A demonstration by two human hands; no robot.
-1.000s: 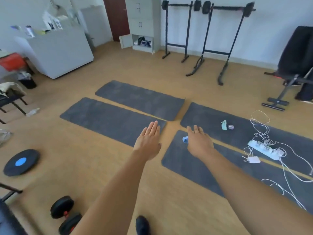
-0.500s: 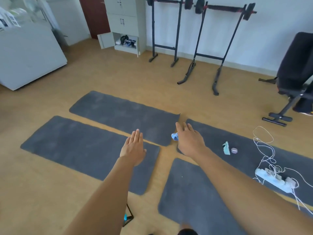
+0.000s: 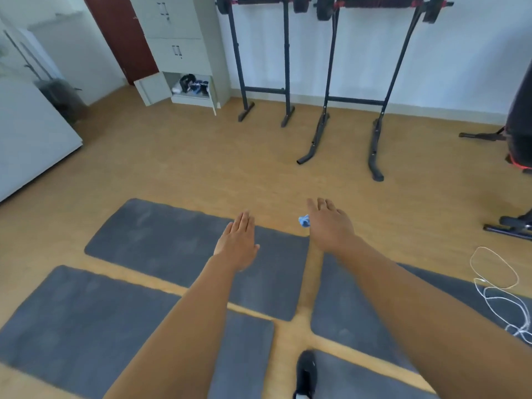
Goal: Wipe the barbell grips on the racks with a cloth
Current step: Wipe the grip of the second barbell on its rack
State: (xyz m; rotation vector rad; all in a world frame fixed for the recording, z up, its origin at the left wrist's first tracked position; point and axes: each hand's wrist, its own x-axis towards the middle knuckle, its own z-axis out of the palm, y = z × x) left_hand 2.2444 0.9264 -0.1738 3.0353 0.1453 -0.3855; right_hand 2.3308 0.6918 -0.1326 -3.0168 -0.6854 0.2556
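Note:
Two black racks stand against the far wall. The left rack (image 3: 285,56) carries a barbell (image 3: 256,0) with a dark grip and black plates. On the right rack (image 3: 330,70) lies a second barbell (image 3: 377,2). My right hand (image 3: 329,226) reaches forward over the floor, well short of the racks, and holds a small blue cloth (image 3: 304,220) that peeks out at its thumb side. Most of the cloth is hidden under the palm. My left hand (image 3: 237,244) is stretched out flat beside it, fingers straight, holding nothing.
Several grey mats (image 3: 161,234) cover the wooden floor below my arms. A grey cabinet (image 3: 178,53) with an open lower door stands left of the racks. A white cable (image 3: 495,286) lies at right, a black bench (image 3: 518,139) beyond it. My shoe (image 3: 306,372) shows at the bottom.
I have walked closer to the racks; they are larger and nearer the middle of the view. Both hands stay stretched forward, the right still holding the blue cloth. The power strip has left the view.

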